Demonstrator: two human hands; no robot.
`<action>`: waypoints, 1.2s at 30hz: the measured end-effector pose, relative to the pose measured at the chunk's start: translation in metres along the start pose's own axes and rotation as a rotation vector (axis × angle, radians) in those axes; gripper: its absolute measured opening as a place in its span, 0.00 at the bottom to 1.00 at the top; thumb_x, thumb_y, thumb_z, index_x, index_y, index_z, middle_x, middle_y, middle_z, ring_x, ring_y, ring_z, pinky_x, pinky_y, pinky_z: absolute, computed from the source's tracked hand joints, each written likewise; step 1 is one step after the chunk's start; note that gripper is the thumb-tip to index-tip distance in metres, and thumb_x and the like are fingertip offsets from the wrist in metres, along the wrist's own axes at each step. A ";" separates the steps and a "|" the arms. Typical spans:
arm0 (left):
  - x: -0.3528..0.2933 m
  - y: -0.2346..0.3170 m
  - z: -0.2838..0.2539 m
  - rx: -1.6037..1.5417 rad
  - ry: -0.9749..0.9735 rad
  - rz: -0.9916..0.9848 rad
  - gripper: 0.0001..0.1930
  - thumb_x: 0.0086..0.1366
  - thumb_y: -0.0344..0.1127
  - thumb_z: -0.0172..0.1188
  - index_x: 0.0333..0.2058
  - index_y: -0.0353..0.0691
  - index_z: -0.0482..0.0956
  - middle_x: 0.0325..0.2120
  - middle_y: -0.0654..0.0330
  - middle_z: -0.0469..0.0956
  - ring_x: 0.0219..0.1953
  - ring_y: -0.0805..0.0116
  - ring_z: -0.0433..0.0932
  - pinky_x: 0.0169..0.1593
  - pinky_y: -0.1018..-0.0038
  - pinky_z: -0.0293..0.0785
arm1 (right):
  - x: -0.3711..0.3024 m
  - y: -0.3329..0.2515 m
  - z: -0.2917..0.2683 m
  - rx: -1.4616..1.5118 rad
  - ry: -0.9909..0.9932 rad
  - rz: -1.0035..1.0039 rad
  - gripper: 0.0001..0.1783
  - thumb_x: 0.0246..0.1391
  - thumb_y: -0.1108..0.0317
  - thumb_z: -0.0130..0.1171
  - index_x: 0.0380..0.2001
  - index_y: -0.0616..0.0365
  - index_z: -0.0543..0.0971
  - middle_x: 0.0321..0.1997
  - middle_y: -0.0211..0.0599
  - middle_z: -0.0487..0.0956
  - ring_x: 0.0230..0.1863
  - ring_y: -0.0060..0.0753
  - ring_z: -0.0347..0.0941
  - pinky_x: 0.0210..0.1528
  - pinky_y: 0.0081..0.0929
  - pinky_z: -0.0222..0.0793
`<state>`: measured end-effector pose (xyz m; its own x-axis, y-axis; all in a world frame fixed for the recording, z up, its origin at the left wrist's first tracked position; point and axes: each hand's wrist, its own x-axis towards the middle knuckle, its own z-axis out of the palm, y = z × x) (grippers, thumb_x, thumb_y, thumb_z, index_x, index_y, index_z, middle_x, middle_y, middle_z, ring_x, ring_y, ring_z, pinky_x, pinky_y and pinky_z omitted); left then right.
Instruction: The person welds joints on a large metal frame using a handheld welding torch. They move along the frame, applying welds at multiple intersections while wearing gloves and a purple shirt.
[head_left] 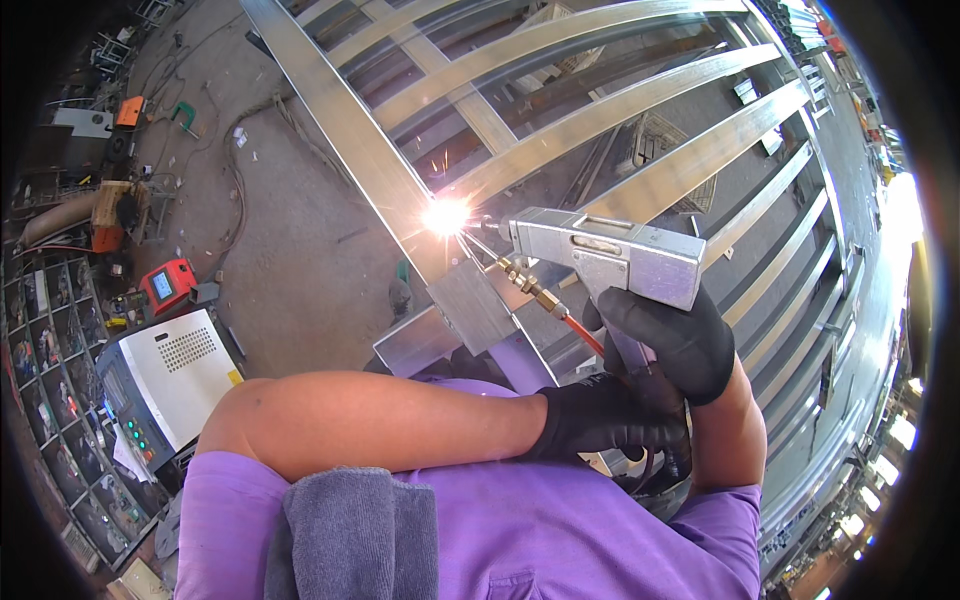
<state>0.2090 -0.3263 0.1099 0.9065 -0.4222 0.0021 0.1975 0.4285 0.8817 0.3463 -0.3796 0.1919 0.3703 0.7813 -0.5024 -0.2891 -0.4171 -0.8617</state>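
Observation:
My right hand (675,340), in a black glove, is closed round the grip of a silver handheld welding gun (640,255). Just below it my left hand (610,415), gloved in black too, wraps the lower end of the handle and cable. From the gun's nozzle a brass wire-feed fitting (530,285) slants down to an orange hose (583,335). A white glare with flying sparks hides the nozzle tip and the spot it meets, where a slat (545,150) joins the long side bar (340,110) of a metal frame. A short metal block (472,305) lies across the bar nearer me.
At the left stands a white machine (180,375) with lit green buttons, beside a red box with a screen (167,285). A rack of small bins (65,400) lines the left edge. Cables (240,180) trail over the floor. Wire crates (655,150) show beneath the slats.

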 end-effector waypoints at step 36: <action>-0.033 0.064 -0.074 -0.155 0.381 -0.188 0.17 0.76 0.45 0.58 0.46 0.35 0.84 0.34 0.61 0.84 0.39 0.74 0.81 0.46 0.70 0.77 | 0.102 -0.046 0.028 0.038 0.046 -0.127 0.19 0.68 0.59 0.59 0.51 0.64 0.81 0.39 0.35 0.84 0.36 0.26 0.81 0.34 0.26 0.79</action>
<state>0.2193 -0.2257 0.1317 0.9166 -0.1924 -0.3504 0.3988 0.4990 0.7694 0.3729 -0.2683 0.1822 0.4459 0.8043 -0.3927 -0.2697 -0.2976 -0.9158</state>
